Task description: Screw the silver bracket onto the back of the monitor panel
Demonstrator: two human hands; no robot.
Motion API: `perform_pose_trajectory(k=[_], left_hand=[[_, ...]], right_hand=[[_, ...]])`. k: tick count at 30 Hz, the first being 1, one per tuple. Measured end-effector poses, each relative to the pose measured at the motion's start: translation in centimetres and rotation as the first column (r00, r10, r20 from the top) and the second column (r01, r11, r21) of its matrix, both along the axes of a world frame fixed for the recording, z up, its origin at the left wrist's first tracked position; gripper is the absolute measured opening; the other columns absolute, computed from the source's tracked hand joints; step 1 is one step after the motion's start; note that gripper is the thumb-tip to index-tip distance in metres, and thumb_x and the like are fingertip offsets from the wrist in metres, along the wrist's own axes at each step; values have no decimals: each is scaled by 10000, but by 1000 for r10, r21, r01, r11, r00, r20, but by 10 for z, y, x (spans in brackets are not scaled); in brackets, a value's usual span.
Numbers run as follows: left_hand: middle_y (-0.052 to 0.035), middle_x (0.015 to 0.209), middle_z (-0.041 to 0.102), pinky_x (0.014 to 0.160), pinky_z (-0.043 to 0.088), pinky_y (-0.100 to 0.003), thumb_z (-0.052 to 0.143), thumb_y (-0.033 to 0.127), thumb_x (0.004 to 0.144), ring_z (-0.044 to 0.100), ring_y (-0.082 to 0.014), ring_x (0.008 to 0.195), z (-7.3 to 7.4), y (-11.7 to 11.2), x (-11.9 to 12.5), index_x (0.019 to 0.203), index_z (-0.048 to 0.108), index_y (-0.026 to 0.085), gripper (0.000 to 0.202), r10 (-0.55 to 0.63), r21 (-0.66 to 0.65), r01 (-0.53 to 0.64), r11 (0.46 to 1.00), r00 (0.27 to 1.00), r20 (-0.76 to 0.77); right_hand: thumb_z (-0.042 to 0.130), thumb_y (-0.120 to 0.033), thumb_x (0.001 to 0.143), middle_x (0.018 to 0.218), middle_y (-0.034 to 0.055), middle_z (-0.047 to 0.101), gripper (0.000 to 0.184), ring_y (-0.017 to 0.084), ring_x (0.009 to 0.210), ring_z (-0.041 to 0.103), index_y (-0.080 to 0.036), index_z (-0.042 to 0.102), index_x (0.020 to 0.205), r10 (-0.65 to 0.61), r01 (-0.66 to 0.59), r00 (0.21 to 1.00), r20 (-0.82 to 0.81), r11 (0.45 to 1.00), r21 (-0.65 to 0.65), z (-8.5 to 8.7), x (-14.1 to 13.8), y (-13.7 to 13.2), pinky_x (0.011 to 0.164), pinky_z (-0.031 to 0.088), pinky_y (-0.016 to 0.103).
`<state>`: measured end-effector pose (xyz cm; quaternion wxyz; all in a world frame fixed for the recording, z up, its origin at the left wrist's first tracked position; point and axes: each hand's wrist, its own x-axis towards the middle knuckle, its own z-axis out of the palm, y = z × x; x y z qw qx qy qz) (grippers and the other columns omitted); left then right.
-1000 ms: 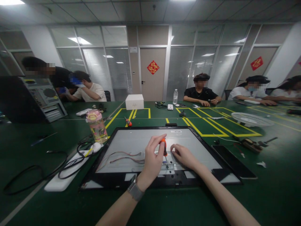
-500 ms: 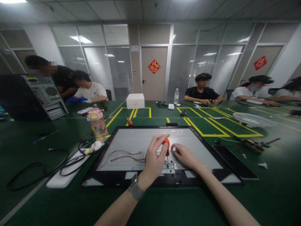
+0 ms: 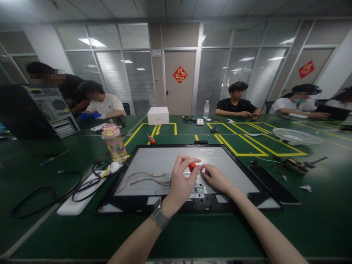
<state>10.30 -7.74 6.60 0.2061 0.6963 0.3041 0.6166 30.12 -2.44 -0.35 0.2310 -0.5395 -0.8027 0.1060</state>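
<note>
A flat monitor panel (image 3: 156,159) with a black frame lies back side up before me. Above the small metal bracket (image 3: 198,190) near its front edge, my left hand (image 3: 182,179) has its fingers and thumb around the orange handle of a screwdriver (image 3: 192,167). The shaft is mostly hidden by the hand. Close by on the right, my right hand (image 3: 216,178) rests over the panel with its fingers curled together near the left thumb; whether anything is between them is hidden. Thin wires (image 3: 148,175) run left from the bracket.
To the left are a pink-lidded bottle (image 3: 114,143), a white power strip (image 3: 74,200) with black cables, and a computer tower (image 3: 52,113). A red-handled screwdriver (image 3: 151,139) and a white box (image 3: 158,116) lie beyond the panel. A dark phone-like slab (image 3: 273,184) lies right. Several people sit across.
The screwdriver handle has tipped and sits lower in my left hand, with its shaft now less visible. My right fingertips are slightly nearer the left thumb. The view has shifted slightly.
</note>
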Motion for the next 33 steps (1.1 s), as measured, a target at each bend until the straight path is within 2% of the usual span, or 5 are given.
perform_pose_trajectory(k=[6,13,21,28,33], left_hand=[[-55,1007,567,803,497,-286,426,218,986,577,-159,903,0,-1,-2,1197,654,227,310,-86,-68,86,994,996,4],[-17,922,501,804,508,-299,635,234,889,563,-143,810,-3,0,0,1012,728,240,154,-26,-38,25,999,1000,-4],[-56,965,624,830,490,-308,425,198,990,596,-168,900,-1,-2,-3,1212,650,229,318,-119,-37,119,992,993,1],[-25,896,558,814,477,-279,594,227,912,575,-153,853,1,2,-3,1037,730,227,185,-51,-46,53,998,998,39],[-64,1020,658,876,481,-303,445,192,976,622,-173,970,4,3,-5,1176,673,213,304,-173,-115,181,977,982,76]], right_hand=[[490,-151,887,774,4,582,155,164,696,545,-196,600,986,6,-6,1000,1,1000,13,-3,2,2,663,369,251],[492,-158,893,776,12,586,118,167,701,544,-188,593,946,-2,1,1000,13,1000,18,-3,2,3,660,369,256],[488,-144,874,783,7,592,159,159,701,541,-196,602,972,-5,5,1000,9,1000,-16,3,0,0,662,368,247],[485,-155,879,786,9,593,148,161,701,545,-197,600,961,-2,2,1000,6,1000,-8,4,0,-1,668,368,248],[485,-138,874,772,9,595,172,159,686,541,-195,607,981,0,0,1000,3,1000,-15,7,-1,-2,658,366,242]])
